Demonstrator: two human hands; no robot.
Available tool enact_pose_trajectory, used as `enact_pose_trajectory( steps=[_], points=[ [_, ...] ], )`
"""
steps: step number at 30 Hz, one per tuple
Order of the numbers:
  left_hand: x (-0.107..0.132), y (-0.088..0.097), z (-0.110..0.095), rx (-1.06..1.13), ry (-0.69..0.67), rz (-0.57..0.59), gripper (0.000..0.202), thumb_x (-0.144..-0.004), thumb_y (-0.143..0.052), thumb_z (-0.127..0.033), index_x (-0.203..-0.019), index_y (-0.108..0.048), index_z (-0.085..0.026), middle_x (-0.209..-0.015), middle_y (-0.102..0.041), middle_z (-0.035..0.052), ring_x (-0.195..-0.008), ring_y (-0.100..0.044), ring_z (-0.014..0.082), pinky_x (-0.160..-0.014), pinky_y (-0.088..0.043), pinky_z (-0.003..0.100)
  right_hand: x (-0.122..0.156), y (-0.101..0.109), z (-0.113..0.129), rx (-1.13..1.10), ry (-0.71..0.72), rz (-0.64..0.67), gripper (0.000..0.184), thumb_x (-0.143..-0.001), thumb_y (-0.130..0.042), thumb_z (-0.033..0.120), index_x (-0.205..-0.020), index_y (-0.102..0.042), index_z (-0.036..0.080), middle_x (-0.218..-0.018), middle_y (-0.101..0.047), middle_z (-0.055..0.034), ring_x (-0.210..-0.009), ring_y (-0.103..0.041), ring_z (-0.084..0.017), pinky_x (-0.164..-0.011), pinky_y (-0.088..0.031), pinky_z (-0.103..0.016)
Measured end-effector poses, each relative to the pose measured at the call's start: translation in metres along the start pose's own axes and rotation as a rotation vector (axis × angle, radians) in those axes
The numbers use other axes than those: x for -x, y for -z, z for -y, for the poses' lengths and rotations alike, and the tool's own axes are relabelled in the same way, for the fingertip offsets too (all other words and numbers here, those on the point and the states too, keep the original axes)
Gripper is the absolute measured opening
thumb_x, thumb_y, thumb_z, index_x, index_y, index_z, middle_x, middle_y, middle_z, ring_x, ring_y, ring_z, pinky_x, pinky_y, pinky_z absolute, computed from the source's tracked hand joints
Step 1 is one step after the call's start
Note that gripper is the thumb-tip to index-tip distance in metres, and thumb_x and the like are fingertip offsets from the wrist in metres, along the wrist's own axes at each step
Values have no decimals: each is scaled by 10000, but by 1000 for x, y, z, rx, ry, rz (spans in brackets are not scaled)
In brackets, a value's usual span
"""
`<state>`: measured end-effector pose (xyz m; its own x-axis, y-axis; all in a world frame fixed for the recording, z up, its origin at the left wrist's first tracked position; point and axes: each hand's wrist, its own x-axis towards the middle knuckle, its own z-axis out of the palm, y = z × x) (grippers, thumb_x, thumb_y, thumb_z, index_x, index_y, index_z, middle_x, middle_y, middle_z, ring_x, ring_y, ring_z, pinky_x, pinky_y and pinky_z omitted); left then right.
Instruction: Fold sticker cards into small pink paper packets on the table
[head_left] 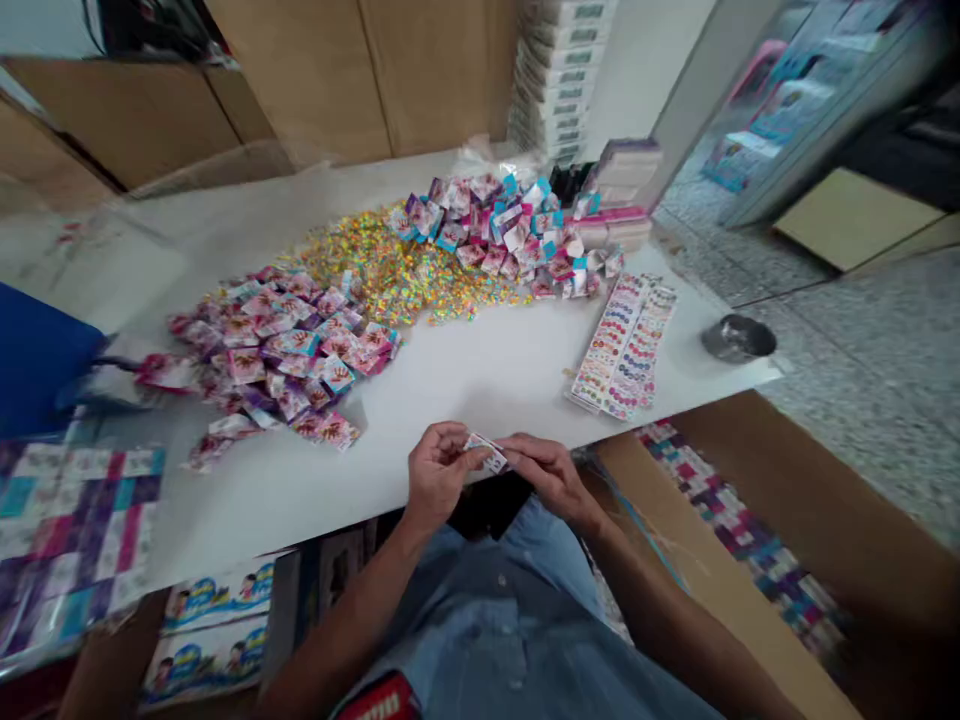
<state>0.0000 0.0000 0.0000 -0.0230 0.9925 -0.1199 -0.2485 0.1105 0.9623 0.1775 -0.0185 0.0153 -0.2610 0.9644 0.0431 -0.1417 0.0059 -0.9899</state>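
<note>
Fingers of the left hand (437, 474) grasp the left end of 1 small printed piece (490, 458), at the near edge of the table (480, 370); fingers of the right hand (549, 472) pinch its right end. Grip should be light and level, avoiding creases. Far left, a blue item (37, 360) is cut off; the piece's underside is hidden, its print illegible.

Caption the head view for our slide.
Left hand and right hand hold a small white printed piece at a white table with multicoloured packets.

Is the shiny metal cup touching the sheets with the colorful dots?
Apart. The head view plainly shows white table between the metal cup and the dotted sheets.
</note>
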Motion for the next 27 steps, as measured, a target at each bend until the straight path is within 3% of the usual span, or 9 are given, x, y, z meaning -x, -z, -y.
enact_pose_trajectory(
  steps=[4,8,13,17,19,21,24,27],
  points=[
    [-6,-1,2,-83,5,3,374,-672,-877,-292,-947,-666,-152,-702,-724,-7,-580,-660,112,-587,-548,219,0,-8,-18,-90,-95,-137,286,-901,-674,428,-1062,-783,219,-915,-747,-33,-775,-665,-175,-752,-534,-294],
    [-16,-4,6,-123,25,41,290,-725,-842,-344,-874,-685,-152,-729,-731,13,-589,-676,125,-600,-558,238,-13,-5,-29,-1,-94,-308,260,-862,-713,443,-901,-786,196,-642,-682,-4,-591,-601,-151,-626,-499,-274],
    [-43,-9,8,-176,-13,83,301,-734,-820,-392,-876,-692,-159,-750,-736,23,-620,-685,145,-634,-571,268,-39,11,-35,54,-65,-301,291,-841,-716,473,-883,-776,191,-639,-684,-10,-602,-612,-161,-627,-504,-277],
    [-92,-1,4,-466,-96,7,328,-825,-719,-452,-977,-701,-162,-763,-728,34,-610,-671,159,-623,-554,278,-53,20,-49,60,-66,-424,316,-821,-717,493,-889,-764,187,-631,-678,-13,-589,-615,-169,-615,-508,-284],
    [-129,6,-2,-759,-202,-75,324,-913,-608,-423,-1074,-688,-154,-932,-747,84,-699,-696,183,-699,-562,308,-55,21,-57,118,-46,-463,301,-842,-697,482,-896,-762,193,-649,-673,-17,-601,-614,-169,-606,-497,-279],
    [-169,11,-10,-1120,-303,-93,325,-938,-566,-313,-1194,-653,-134,-1189,-706,149,-960,-703,235,-889,-537,350,-55,20,-61,179,-14,-436,278,-871,-672,465,-908,-763,205,-700,-681,-26,-638,-618,-171,-616,-488,-276],
    [-218,8,-23,-1460,-236,-46,361,-949,-522,-235,-1284,-608,-132,-1254,-679,174,-1141,-652,282,-989,-488,387,-55,19,-61,223,28,-402,257,-906,-638,442,-909,-760,216,-721,-668,-25,-659,-602,-168,-626,-472,-273],
    [-243,-1,-30,-1517,-180,12,305,-916,-549,-191,-1187,-662,-109,-1157,-704,208,-1111,-666,326,-960,-498,428,-55,19,-57,226,48,-397,240,-916,-629,418,-913,-754,214,-727,-659,-23,-665,-587,-165,-632,-461,-273]
  ],
)
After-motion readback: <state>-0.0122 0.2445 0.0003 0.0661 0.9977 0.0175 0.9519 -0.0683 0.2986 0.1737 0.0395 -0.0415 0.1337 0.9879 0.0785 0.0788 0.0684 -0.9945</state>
